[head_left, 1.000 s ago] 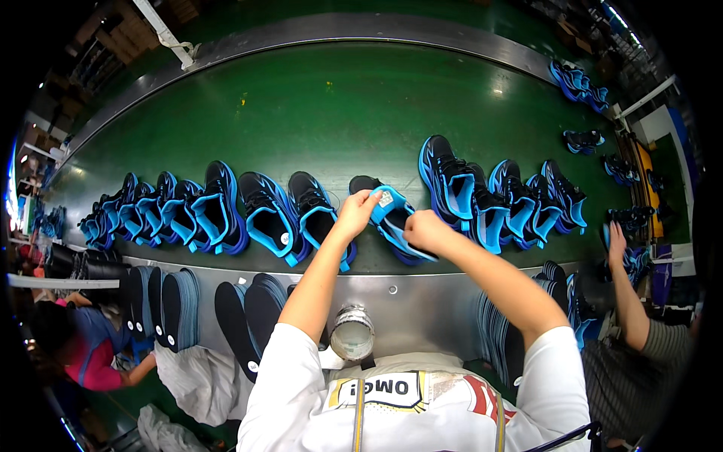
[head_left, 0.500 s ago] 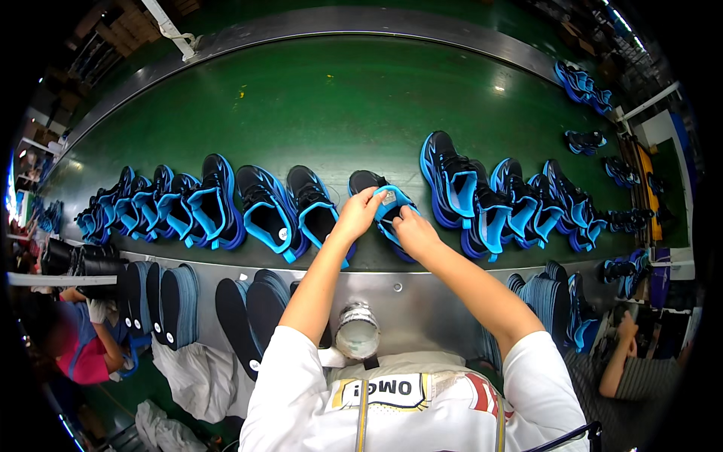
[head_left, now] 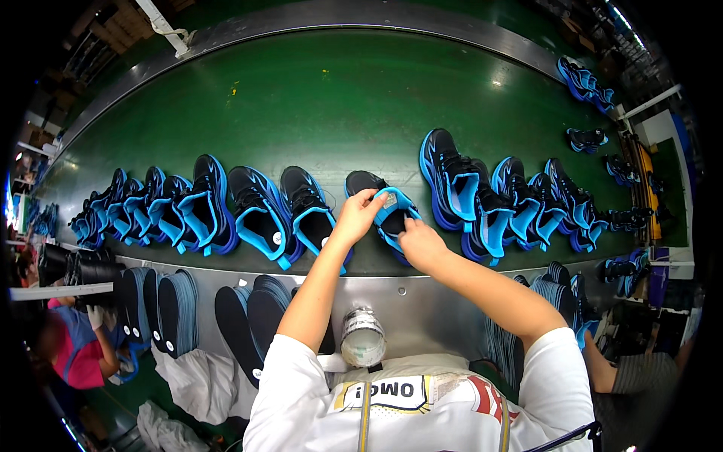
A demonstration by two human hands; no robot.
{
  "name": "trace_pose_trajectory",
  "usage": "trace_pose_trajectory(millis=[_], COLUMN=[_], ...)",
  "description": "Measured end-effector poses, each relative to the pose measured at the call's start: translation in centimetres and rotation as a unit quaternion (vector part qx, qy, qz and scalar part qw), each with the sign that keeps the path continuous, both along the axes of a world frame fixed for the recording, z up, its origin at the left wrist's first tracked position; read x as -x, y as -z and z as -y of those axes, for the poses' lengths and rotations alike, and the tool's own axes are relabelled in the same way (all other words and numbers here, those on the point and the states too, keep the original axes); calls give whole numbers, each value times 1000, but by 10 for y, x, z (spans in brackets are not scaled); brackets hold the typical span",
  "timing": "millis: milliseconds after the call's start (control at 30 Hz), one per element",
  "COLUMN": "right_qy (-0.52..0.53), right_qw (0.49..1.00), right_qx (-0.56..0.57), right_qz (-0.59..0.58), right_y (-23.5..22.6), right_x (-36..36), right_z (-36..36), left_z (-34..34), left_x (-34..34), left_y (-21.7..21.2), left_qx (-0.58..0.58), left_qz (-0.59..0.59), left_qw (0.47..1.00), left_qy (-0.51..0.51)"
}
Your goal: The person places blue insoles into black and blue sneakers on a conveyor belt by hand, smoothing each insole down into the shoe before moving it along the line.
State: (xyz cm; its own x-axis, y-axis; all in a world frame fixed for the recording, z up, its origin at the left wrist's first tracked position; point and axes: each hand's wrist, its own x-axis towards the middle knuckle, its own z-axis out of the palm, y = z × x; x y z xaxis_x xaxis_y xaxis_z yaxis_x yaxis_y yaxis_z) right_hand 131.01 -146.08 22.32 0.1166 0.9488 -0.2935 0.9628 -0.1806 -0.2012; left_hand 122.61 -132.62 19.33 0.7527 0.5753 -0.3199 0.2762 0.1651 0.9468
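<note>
Directly in front of me a black and blue sneaker (head_left: 361, 181) lies on the green belt, toe pointing away. My left hand (head_left: 361, 215) is closed on the tongue, thumb and fingers pinching it near a pale label and holding the light blue lining spread. My right hand (head_left: 422, 242) is curled at the right side of the shoe's opening, its fingertips at the collar edge and partly hidden. To the left stands another sneaker (head_left: 301, 181), a round white sticker showing inside. A taller sneaker (head_left: 440, 151) stands to the right.
Rows of matching sneakers extend along the green belt (head_left: 286, 98) both ways. On the metal ledge (head_left: 437, 301) nearer me stand stacks of insoles (head_left: 179, 309), (head_left: 553, 290) and a round tape-wrapped container (head_left: 363, 339). A co-worker in pink (head_left: 83, 361) is at left; another person's arm (head_left: 601, 369) shows at right.
My right hand has shifted slightly at the collar, and the opening shows wider. The sneakers on the left appear a little further left. The co-worker's arm at right has lowered.
</note>
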Motion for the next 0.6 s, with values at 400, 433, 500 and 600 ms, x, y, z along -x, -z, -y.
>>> trace_pose_trajectory(millis=[400,433,500,600], right_qy=[-104,-119,-148,-179], right_qw=[969,966,959,952], right_qx=[190,196,210,225], right_qz=[115,123,122,102], right_y=[38,40,44,56], right_x=[-7,-7,-10,-17], right_z=[-26,-27,-33,-39], left_z=[6,6,6,16], left_x=[1,1,1,-9], left_y=[9,10,14,-4], left_qx=[-27,-57,-115,-361], left_qz=[35,32,25,5], left_qw=[999,998,993,923], left_qy=[-1,-4,-11,-132])
